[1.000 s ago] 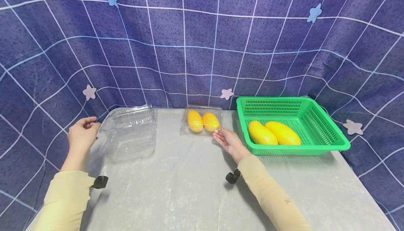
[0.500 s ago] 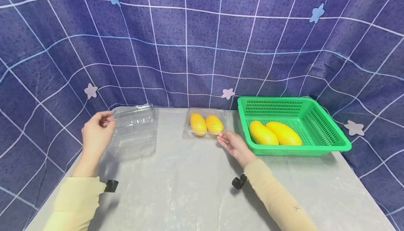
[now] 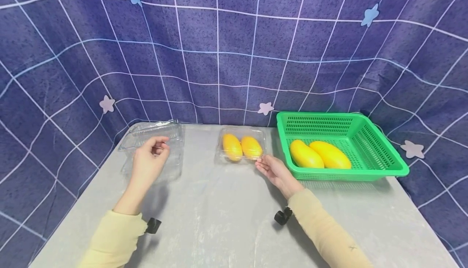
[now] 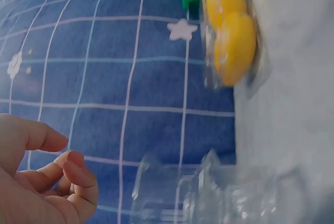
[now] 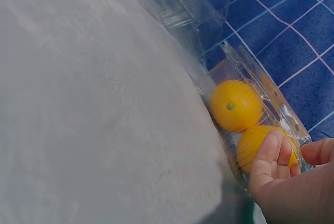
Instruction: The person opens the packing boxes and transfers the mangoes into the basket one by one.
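My right hand (image 3: 274, 170) pinches the front right corner of a clear plastic clamshell box (image 3: 265, 140) at the back middle of the table. Two yellow mangoes, a left one (image 3: 232, 147) and a right one (image 3: 251, 148), lie side by side inside it. The right wrist view shows my fingers (image 5: 269, 153) in front of the nearer fruit, covering part of it. My left hand (image 3: 150, 158), fingers loosely bent and holding nothing, hovers in front of another clear clamshell box (image 3: 173, 131), which stands with its lid raised at the back left.
A green perforated basket (image 3: 351, 172) stands at the right, with two larger mangoes (image 3: 329, 155) in its front left part. Behind the grey table (image 3: 212, 219) hangs a dark blue curtain (image 3: 234, 68) with white lines and stars.
My left hand has moved right from beside the left box's lid to in front of that box. My right hand and the box with mangoes have shifted slightly right and toward me.
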{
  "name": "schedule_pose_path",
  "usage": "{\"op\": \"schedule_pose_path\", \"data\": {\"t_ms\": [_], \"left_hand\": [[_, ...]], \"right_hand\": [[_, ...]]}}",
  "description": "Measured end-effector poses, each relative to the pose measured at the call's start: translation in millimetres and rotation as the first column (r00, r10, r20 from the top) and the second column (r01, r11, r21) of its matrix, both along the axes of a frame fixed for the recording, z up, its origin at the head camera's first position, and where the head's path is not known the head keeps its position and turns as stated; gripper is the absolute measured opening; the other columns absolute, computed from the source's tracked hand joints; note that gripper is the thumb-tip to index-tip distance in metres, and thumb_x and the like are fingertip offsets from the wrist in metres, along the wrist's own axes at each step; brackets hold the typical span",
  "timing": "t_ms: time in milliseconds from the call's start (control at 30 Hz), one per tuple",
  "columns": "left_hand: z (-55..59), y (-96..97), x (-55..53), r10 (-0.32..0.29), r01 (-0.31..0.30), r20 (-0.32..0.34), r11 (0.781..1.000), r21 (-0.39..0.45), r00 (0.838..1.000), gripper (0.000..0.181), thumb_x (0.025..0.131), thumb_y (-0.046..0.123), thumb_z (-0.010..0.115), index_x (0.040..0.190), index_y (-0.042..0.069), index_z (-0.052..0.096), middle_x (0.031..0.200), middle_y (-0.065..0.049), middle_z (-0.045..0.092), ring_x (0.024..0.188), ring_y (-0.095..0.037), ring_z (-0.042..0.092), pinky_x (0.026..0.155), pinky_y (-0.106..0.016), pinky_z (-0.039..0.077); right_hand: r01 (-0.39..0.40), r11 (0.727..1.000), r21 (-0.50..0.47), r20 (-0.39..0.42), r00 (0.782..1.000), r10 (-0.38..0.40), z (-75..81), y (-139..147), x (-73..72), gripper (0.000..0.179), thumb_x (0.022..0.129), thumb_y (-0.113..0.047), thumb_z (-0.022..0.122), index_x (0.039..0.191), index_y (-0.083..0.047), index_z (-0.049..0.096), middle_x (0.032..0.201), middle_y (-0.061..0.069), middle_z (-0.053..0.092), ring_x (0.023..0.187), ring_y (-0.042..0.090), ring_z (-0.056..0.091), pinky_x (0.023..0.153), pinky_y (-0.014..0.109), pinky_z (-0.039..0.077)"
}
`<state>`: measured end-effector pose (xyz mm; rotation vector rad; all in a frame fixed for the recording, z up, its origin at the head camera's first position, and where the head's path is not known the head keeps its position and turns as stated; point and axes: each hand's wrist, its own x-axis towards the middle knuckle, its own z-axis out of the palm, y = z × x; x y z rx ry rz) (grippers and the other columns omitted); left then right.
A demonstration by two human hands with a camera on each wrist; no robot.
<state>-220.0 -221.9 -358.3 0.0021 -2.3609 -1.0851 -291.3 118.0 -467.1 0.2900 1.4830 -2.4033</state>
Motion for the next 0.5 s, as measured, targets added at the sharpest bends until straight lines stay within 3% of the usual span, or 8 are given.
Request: {"op": "schedule_pose_path", "data": {"t_ms": [133,267,367,500], "left_hand": [[-11.1,12.4,-2.0,-0.044,0.044,0.039,0.999,0.021,0.998,0.021,0.084,0.004,0.058,0.103,0.003,0.067,0.085,-0.011,0.068,0.069,-0.005,0.055,0.059,-0.009,0.041],[-21.3,21.2,-4.3,-0.106,0.096,0.111,0.991,0.099,0.988,0.022,0.085,0.004,0.059,0.106,0.003,0.066,0.086,-0.013,0.067,0.066,-0.005,0.057,0.054,-0.014,0.049],[-29.1,26.1,-5.4,-0.157,0.128,0.17,0.977,0.171,0.973,0.023,0.087,0.005,0.058,0.108,0.003,0.065,0.086,-0.015,0.066,0.059,-0.003,0.056,0.048,-0.02,0.051],[-40.5,32.6,-8.1,-0.235,0.174,0.228,0.95,0.258,0.945,0.025,0.087,0.004,0.057,0.111,0.001,0.062,0.09,-0.016,0.064,0.059,-0.007,0.058,0.051,-0.024,0.052]], "right_hand": [[-0.014,1.0,-0.009,-0.017,1.0,0.014,-0.1,3,3.7,0.011,0.094,0.0,0.039,0.092,-0.001,0.05,0.085,0.007,0.063,0.078,0.013,0.062,0.082,0.023,0.054],[-0.032,0.999,0.002,-0.052,0.998,0.032,-0.8,6,7.8,0.013,0.093,0.003,0.037,0.089,-0.001,0.048,0.084,0.007,0.062,0.077,0.014,0.061,0.081,0.022,0.055],[-0.051,0.999,0.018,-0.076,0.996,0.052,-1.8,9,11.1,0.015,0.092,0.003,0.036,0.085,-0.003,0.047,0.083,0.007,0.062,0.076,0.013,0.061,0.081,0.023,0.055],[-0.067,0.997,0.024,-0.09,0.994,0.069,-2.5,14,16.8,0.014,0.092,0.002,0.037,0.086,-0.004,0.047,0.083,0.005,0.062,0.077,0.013,0.061,0.082,0.023,0.054]]}}
